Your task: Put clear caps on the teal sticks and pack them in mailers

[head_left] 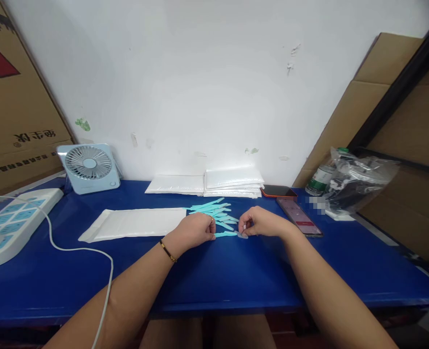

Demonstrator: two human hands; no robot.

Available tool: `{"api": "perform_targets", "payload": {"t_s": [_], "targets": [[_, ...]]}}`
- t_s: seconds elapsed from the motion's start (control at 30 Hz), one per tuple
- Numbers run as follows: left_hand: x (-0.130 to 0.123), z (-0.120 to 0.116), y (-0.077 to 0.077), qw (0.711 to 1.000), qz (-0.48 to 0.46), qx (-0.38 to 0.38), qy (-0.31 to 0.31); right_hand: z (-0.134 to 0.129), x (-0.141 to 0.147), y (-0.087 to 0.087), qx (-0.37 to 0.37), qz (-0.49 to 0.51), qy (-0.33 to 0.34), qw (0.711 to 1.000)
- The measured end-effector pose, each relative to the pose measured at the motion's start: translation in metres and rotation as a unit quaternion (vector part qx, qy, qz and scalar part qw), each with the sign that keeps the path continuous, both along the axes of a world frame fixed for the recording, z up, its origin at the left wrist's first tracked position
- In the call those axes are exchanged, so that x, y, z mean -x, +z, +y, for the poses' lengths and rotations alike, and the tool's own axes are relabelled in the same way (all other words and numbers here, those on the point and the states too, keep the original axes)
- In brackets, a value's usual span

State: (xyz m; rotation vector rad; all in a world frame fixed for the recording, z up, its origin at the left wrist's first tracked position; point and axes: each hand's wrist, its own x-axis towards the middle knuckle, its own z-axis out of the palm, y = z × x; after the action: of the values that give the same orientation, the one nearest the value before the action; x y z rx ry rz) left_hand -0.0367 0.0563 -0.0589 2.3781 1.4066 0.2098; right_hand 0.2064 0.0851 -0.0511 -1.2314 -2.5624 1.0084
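My left hand (195,229) is closed, thumb and fingers pinching the near end of a thin teal stick (224,234) just above the blue table. My right hand (261,222) is closed at the stick's other end, its fingertips on a small translucent piece (242,235). Whether that piece is joined to the stick cannot be made out. Several more teal sticks (214,208) lie fanned out beyond my left hand. They rest at the right end of a long white padded envelope (138,223), partly hidden by that hand.
White padded envelopes (232,178) are stacked against the wall. A light blue fan (89,167), a power strip (22,223) and a white cable (80,249) are at left. Phones (298,216), a bottle (320,179) and a clear plastic bag (360,182) lie at right. Cardboard flanks both sides.
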Motion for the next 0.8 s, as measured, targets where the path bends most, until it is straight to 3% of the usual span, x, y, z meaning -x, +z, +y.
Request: {"api": "perform_targets", "payload": {"t_s": [0.27, 0.5, 0.67, 0.73, 0.8], "targets": [[-0.003, 0.004, -0.007, 0.998, -0.009, -0.049, -0.04, 0.0, 0.008, -0.006, -0.064, 0.027, 0.024, 0.997], [-0.009, 0.004, -0.013, 0.995, -0.007, -0.063, -0.078, 0.0, 0.015, -0.01, -0.058, 0.052, 0.023, 0.997], [0.007, 0.019, -0.014, 0.99, 0.018, -0.137, 0.014, 0.0, 0.009, -0.005, -0.116, 0.068, 0.011, 0.991], [0.014, 0.028, -0.016, 0.992, 0.046, -0.106, 0.04, 0.002, 0.004, -0.006, -0.146, 0.062, 0.006, 0.987], [0.017, 0.034, -0.017, 0.995, 0.056, -0.073, 0.026, 0.005, 0.001, -0.01, -0.147, 0.04, 0.001, 0.988]]}}
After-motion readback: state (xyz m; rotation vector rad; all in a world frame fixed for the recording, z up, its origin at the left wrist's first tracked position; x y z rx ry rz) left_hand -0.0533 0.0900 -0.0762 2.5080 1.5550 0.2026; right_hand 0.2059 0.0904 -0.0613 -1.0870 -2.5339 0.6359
